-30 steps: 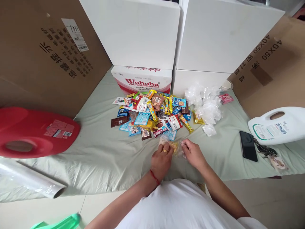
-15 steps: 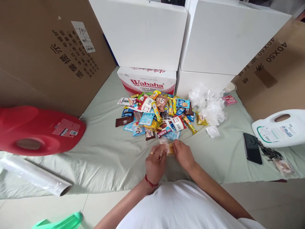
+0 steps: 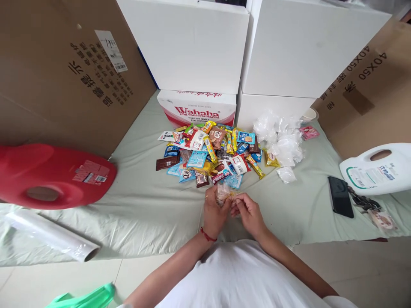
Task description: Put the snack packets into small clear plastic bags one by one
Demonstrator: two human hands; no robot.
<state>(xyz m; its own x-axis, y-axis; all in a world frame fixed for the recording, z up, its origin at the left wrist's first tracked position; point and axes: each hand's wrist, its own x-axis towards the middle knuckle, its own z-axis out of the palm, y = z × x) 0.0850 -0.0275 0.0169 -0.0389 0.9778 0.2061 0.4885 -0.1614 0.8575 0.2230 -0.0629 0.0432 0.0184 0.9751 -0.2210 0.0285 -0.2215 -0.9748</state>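
Observation:
My left hand (image 3: 214, 214) and my right hand (image 3: 248, 211) meet just in front of my body, both closed on a small clear plastic bag with snacks inside (image 3: 222, 193). The bag is lifted a little above the pale green sheet (image 3: 144, 209). Just beyond my hands lies a heap of colourful wrapped snacks (image 3: 212, 152). A pile of empty clear plastic bags (image 3: 281, 139) sits to the right of that heap.
White boxes (image 3: 189, 42) and a Wahaha carton (image 3: 197, 109) stand behind the heap. Brown cartons flank both sides. A red jug (image 3: 51, 175) and a film roll (image 3: 51, 235) lie left. A white jug (image 3: 379, 169), a phone (image 3: 340, 196) and keys (image 3: 364, 203) lie right.
My hands drew together from a wider hold on the bag, then lifted it slightly and bunched it between them.

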